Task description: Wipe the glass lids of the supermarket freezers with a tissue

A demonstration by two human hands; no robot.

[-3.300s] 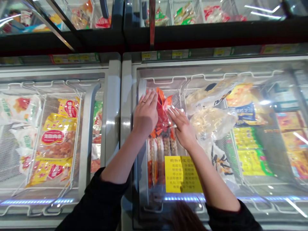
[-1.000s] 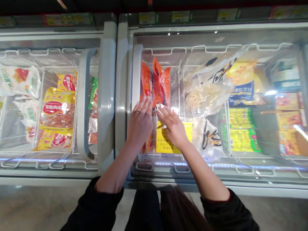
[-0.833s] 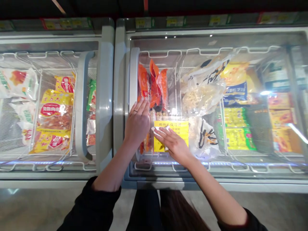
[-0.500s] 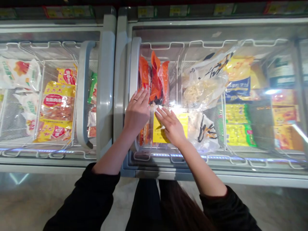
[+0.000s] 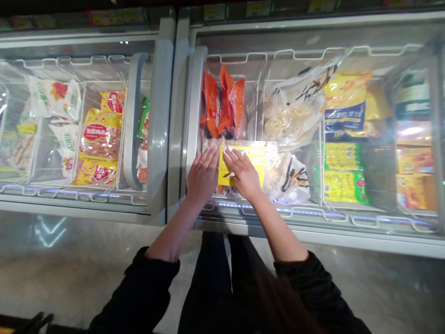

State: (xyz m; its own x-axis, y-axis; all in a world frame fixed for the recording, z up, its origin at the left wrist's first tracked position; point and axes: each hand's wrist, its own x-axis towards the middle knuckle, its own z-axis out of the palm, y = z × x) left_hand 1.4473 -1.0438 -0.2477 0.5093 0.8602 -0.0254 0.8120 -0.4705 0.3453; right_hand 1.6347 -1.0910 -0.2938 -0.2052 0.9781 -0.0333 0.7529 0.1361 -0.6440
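Observation:
My left hand [image 5: 203,175] lies flat on the glass lid [image 5: 295,35] of a chest freezer, beside the lid's grey handle [image 5: 197,93]. Its fingers are stretched out, with a ring on one of them. Just to the right, my right hand [image 5: 246,176] rests palm down over a yellow sign [image 5: 256,160] with dark printing, partly covering it. A whitish edge shows around its fingertips; what it is I cannot make out. Beneath the glass, beyond my hands, stand orange food packs [image 5: 227,99].
Clear bags of pale food [image 5: 288,123] and yellow packs [image 5: 344,102] lie in wire baskets to the right. A second freezer on the left holds yellow bags [image 5: 100,134] and has its own grey handle [image 5: 134,125]. Price tags [image 5: 259,8] line the back edge.
My left hand has slid toward me, off the area over the orange packs, and is now level with my right hand. The view has shifted a little, showing more of the left freezer.

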